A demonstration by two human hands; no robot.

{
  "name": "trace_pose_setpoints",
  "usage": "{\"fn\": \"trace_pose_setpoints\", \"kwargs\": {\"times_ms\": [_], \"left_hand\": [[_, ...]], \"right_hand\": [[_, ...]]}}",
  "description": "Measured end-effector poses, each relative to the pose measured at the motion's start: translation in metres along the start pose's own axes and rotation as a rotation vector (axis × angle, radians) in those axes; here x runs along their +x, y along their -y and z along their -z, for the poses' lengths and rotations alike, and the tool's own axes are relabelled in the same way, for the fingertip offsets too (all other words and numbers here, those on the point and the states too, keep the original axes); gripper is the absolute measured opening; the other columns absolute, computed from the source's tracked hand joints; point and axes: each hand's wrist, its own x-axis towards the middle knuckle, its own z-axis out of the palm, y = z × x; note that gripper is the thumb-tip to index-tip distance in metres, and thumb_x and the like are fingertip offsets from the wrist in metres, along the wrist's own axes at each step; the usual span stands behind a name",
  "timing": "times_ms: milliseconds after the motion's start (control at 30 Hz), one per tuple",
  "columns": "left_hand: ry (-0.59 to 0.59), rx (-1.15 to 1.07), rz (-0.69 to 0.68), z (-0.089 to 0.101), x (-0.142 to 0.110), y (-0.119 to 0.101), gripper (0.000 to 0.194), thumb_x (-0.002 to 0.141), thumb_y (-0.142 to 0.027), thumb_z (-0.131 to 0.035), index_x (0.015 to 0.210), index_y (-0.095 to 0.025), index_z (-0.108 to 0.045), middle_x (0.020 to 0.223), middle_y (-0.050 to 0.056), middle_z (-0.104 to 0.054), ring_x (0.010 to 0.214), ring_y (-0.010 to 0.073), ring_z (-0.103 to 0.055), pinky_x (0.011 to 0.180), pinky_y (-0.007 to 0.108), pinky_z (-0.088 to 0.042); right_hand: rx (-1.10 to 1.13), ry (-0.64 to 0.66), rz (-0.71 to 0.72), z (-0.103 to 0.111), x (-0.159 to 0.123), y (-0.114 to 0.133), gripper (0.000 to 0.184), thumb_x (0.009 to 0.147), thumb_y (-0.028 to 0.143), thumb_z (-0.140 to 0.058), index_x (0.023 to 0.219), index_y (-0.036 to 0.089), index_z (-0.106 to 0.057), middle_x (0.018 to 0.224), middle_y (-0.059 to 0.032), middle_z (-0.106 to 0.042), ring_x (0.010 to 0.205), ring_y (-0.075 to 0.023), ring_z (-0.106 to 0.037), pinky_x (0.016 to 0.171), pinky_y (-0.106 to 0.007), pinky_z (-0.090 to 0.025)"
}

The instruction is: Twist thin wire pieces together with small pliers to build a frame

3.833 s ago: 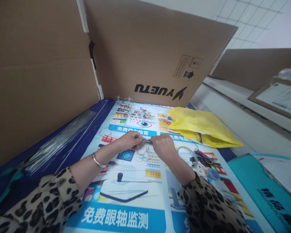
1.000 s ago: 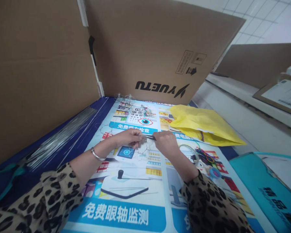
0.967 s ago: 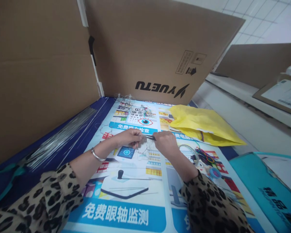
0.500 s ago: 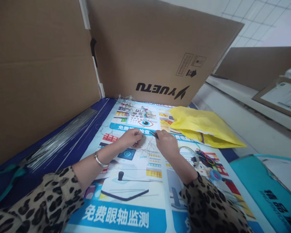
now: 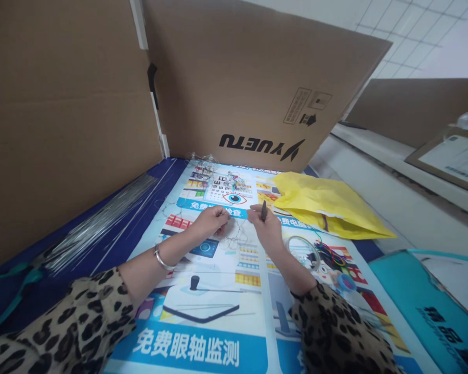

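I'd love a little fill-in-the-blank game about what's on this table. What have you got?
1. The dark tool is in the ____ hand.
2. The silver bangle is on the ____ wrist.
3. The paper-like bag is coloured ____.
4. The big black letters on the cardboard spell ____.

Missing words: right; left; yellow; YUETU.

Cool, diffuse light is brightest toward the upper right; the left cardboard panel sits in shadow. Silvery strands glint, thin wire blurs, and wide-angle distortion stretches the edges.
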Motion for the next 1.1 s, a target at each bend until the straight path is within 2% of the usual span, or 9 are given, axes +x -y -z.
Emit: {"fn": "trace_pose_setpoints", "kwargs": {"times_ms": [100, 200, 333, 433, 567, 633, 700, 833, 1100], "left_hand": [[-0.005, -0.032, -0.012, 0.0, 0.0, 0.002, 0.011, 0.069, -0.028, -0.049, 0.067, -0.017, -0.048, 0.045, -0.006, -0.047, 0.038, 0.0073, -0.044, 0.039, 0.018, -0.033], [-0.028, -0.09, -0.06, 0.0, 0.0, 0.004, 0.011, 0.07, -0.028, -0.049, 0.067, -0.018, -0.046, 0.045, -0.006, -0.045, 0.038, 0.0074, -0.042, 0.039, 0.019, -0.033], [-0.091, -0.111, -0.108, 0.0, 0.0, 0.003, 0.014, 0.073, -0.031, -0.048, 0.07, -0.018, -0.046, 0.05, -0.005, -0.047, 0.042, 0.0074, -0.043, 0.044, 0.019, -0.035], [-0.168, -0.077, -0.124, -0.001, 0.001, 0.002, 0.011, 0.074, -0.028, -0.046, 0.073, -0.018, -0.048, 0.055, -0.004, -0.049, 0.049, 0.0081, -0.046, 0.049, 0.02, -0.037], [-0.234, -0.022, -0.193, -0.005, 0.0, 0.004, 0.009, 0.076, -0.026, -0.042, 0.076, -0.019, -0.048, 0.06, -0.003, -0.05, 0.057, 0.0098, -0.05, 0.057, 0.022, -0.039], [-0.245, 0.024, -0.225, -0.007, -0.002, 0.005, 0.01, 0.078, -0.026, -0.041, 0.079, -0.019, -0.048, 0.062, -0.003, -0.05, 0.058, 0.0103, -0.05, 0.058, 0.022, -0.039], [-0.253, 0.055, -0.243, -0.009, -0.005, 0.004, 0.01, 0.079, -0.027, -0.04, 0.081, -0.02, -0.047, 0.063, -0.003, -0.051, 0.061, 0.0109, -0.05, 0.06, 0.023, -0.039], [-0.268, 0.063, -0.272, -0.013, -0.01, 0.001, 0.012, 0.081, -0.027, -0.037, 0.081, -0.02, -0.046, 0.065, -0.002, -0.051, 0.064, 0.0115, -0.05, 0.064, 0.024, -0.038], [-0.273, 0.067, -0.292, -0.022, -0.013, 0.0, 0.012, 0.082, -0.026, -0.036, 0.08, -0.019, -0.046, 0.065, -0.002, -0.048, 0.063, 0.0114, -0.046, 0.064, 0.024, -0.036]], "right_hand": [[-0.018, 0.05, 0.061, -0.007, -0.007, -0.001, 0.039, 0.072, 0.05, -0.052, 0.094, 0.019, -0.057, 0.077, -0.0011, -0.064, 0.068, -0.0131, -0.057, 0.066, -0.025, -0.042], [-0.151, 0.071, 0.164, -0.01, -0.009, 0.0, 0.031, 0.072, 0.046, -0.053, 0.088, 0.019, -0.058, 0.08, -0.0014, -0.062, 0.075, -0.014, -0.055, 0.07, -0.025, -0.041], [-0.34, 0.035, 0.239, -0.005, -0.009, -0.001, 0.032, 0.082, 0.044, -0.042, 0.093, 0.019, -0.059, 0.087, -0.004, -0.059, 0.084, -0.014, -0.053, 0.075, -0.023, -0.038], [-0.534, 0.024, 0.286, 0.002, -0.008, 0.0, 0.038, 0.084, 0.047, -0.037, 0.102, 0.02, -0.055, 0.091, -0.0047, -0.057, 0.084, -0.0141, -0.053, 0.069, -0.022, -0.037], [-0.877, 0.028, 0.311, 0.01, -0.01, 0.011, 0.046, 0.082, 0.056, -0.031, 0.091, 0.017, -0.055, 0.086, -0.0062, -0.055, 0.07, -0.0142, -0.054, 0.056, -0.023, -0.032], [-0.974, 0.045, 0.346, 0.011, -0.012, 0.02, 0.049, 0.081, 0.058, -0.029, 0.089, 0.017, -0.053, 0.083, -0.0066, -0.054, 0.067, -0.0144, -0.054, 0.054, -0.024, -0.031], [-1.026, 0.071, 0.387, 0.011, -0.015, 0.027, 0.047, 0.082, 0.057, -0.028, 0.087, 0.017, -0.052, 0.081, -0.0069, -0.053, 0.069, -0.0166, -0.054, 0.056, -0.025, -0.032], [-1.084, 0.119, 0.365, 0.009, -0.02, 0.036, 0.043, 0.083, 0.053, -0.03, 0.087, 0.016, -0.051, 0.081, -0.0092, -0.053, 0.071, -0.0186, -0.055, 0.059, -0.027, -0.034], [-1.098, 0.109, 0.384, 0.008, -0.021, 0.036, 0.041, 0.084, 0.051, -0.032, 0.086, 0.015, -0.052, 0.081, -0.0099, -0.053, 0.072, -0.0203, -0.054, 0.059, -0.029, -0.036]]}}
